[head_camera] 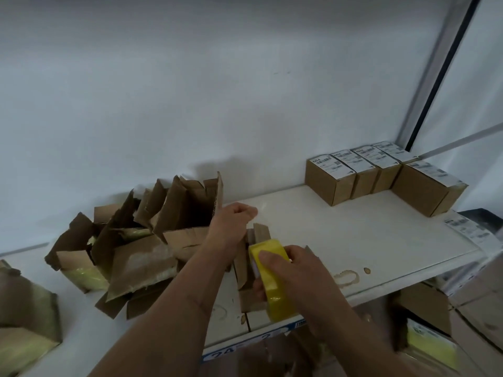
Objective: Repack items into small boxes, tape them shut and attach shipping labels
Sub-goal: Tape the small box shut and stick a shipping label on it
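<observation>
Both forearms reach over the white shelf [353, 235]. Torn cartons [130, 240] lie far left. Left hand [231, 221], fingers curled, pinches a flap of the small open box [250, 270]. Right hand [288, 270] grasps the yellow item [275, 284] over that box. Labelled boxes [381, 175] stand far right.

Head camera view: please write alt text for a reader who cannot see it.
A person's right hand grips a yellow item over a small open box on a white shelf; the left hand pinches something unclear. Torn cartons lie left, labelled boxes back right.
</observation>
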`<action>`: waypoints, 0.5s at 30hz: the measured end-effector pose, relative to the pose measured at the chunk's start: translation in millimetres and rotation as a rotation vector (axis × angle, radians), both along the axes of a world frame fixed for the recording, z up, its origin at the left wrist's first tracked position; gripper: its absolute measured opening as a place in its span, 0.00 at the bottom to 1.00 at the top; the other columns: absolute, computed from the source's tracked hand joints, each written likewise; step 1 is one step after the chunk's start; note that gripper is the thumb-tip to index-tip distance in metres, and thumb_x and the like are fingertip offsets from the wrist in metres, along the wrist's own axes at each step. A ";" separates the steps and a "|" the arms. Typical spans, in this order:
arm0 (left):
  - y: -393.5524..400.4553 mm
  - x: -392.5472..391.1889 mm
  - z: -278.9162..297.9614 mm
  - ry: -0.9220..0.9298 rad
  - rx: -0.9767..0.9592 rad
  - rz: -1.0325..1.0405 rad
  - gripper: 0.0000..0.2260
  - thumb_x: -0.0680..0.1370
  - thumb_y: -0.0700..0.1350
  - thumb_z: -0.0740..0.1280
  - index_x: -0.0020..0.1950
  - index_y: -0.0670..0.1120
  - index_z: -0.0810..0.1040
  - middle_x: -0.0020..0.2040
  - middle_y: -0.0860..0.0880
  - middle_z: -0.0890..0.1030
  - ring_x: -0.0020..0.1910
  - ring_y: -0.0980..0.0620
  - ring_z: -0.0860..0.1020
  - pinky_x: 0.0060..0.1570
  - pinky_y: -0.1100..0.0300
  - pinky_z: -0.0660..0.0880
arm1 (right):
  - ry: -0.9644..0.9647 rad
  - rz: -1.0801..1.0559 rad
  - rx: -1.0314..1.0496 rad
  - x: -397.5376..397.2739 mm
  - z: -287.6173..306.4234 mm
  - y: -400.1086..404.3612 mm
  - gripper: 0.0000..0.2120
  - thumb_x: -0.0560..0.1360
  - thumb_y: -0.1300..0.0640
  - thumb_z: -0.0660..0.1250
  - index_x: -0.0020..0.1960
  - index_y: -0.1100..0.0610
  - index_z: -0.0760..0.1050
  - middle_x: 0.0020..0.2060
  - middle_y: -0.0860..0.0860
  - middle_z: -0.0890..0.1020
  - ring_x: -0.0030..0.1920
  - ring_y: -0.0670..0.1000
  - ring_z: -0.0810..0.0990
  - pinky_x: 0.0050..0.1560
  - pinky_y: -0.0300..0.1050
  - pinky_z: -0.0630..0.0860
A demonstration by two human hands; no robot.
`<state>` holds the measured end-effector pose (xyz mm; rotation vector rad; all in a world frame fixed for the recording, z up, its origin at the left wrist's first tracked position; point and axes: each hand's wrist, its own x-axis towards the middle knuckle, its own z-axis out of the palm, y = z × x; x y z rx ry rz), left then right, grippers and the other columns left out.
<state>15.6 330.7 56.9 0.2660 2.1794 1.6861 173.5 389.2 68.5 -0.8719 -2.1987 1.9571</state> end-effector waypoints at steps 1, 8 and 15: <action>2.9 -1.9 -4.3 -0.027 0.006 -0.014 0.06 0.78 0.46 0.69 0.49 0.44 0.82 0.39 0.53 0.78 0.41 0.54 0.75 0.47 0.56 0.74 | -0.014 0.003 0.000 -3.1 -2.6 2.1 0.33 0.56 0.27 0.63 0.52 0.47 0.75 0.47 0.51 0.85 0.47 0.56 0.84 0.53 0.58 0.81; 11.0 -19.7 -26.4 -0.114 -0.016 -0.019 0.06 0.79 0.45 0.69 0.49 0.42 0.80 0.39 0.47 0.79 0.36 0.52 0.76 0.35 0.60 0.76 | -0.083 0.040 -0.086 -17.2 -2.6 10.7 0.29 0.62 0.33 0.69 0.56 0.51 0.75 0.46 0.52 0.86 0.47 0.55 0.85 0.55 0.60 0.80; 6.9 -30.7 -31.9 -0.215 0.011 -0.027 0.08 0.80 0.42 0.67 0.54 0.37 0.78 0.40 0.44 0.77 0.34 0.53 0.75 0.24 0.69 0.73 | -0.094 0.102 -0.175 -32.0 -0.3 21.7 0.17 0.74 0.46 0.71 0.54 0.58 0.77 0.41 0.55 0.86 0.44 0.57 0.86 0.49 0.55 0.82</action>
